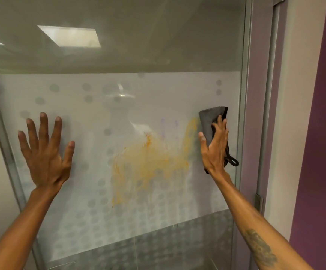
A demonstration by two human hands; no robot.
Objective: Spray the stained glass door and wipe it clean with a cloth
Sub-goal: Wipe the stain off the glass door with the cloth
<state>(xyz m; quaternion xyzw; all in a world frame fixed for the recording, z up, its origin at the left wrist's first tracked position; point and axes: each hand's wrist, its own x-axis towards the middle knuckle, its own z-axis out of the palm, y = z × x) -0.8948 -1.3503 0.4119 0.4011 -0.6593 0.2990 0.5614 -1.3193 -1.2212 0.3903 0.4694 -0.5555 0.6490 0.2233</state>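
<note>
Right hand [214, 147]: pressing a folded grey cloth [210, 123] flat against the door [158, 90], fingers closing over it.
Left hand [45, 151]: spreading wide open, holding nothing.
Stain [148, 164]: smearing yellow between both hands.

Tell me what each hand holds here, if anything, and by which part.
The right hand presses a folded grey cloth against the glass door, gripping its lower half. The left hand holds nothing, fingers spread.
</note>
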